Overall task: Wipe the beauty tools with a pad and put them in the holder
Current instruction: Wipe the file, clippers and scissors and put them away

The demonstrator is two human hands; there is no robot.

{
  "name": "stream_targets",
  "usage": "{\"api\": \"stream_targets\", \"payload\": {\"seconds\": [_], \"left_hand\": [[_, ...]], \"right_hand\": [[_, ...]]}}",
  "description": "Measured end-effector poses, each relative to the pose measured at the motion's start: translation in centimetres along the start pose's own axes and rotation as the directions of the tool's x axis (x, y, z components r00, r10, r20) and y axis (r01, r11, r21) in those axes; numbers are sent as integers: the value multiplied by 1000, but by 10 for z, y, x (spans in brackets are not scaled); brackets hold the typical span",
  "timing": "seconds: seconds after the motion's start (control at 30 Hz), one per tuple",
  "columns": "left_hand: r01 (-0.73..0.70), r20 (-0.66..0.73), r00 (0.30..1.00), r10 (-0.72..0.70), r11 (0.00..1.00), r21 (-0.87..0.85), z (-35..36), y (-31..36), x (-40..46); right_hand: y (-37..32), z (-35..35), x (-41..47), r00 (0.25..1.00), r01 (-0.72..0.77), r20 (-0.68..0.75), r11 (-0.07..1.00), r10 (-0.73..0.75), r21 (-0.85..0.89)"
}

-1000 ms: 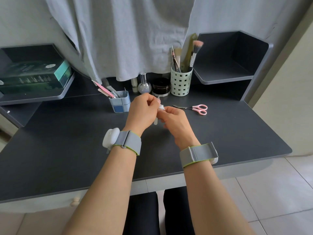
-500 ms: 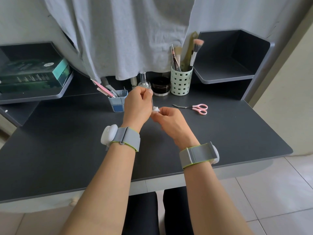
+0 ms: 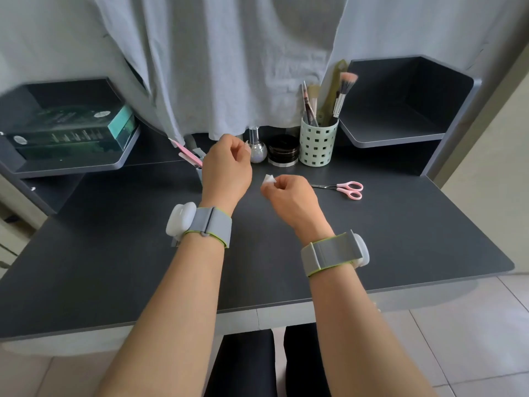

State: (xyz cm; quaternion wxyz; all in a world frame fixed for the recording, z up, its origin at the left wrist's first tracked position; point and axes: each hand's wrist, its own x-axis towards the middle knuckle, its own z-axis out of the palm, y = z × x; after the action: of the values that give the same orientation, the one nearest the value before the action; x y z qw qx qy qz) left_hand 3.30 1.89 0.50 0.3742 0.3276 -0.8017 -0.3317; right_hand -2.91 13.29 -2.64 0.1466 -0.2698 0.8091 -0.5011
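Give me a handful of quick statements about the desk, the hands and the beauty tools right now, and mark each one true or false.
1. The right hand pinches a small white pad. True.
2. The pink-handled scissors stand in the pale green perforated holder. False: they lie flat on the dark grey desk.
3. Brushes stand upright in that holder. True.
4. The teal box sits on the right shelf. False: it is on the left shelf.
5. Both wrists wear grey bands. True.
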Motion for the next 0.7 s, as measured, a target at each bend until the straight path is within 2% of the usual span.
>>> {"api": "stream_targets", "payload": {"seconds": [0.3, 0.7], "left_hand": [[-93, -105, 986, 129, 952, 292, -36, -16, 48], [-79, -81, 990, 115, 930, 358, -20, -35, 48]], "right_hand": [[-22, 19, 15, 999, 45, -17, 999, -45, -3], [-20, 26, 26, 998, 45, -52, 999, -45, 10]]}}
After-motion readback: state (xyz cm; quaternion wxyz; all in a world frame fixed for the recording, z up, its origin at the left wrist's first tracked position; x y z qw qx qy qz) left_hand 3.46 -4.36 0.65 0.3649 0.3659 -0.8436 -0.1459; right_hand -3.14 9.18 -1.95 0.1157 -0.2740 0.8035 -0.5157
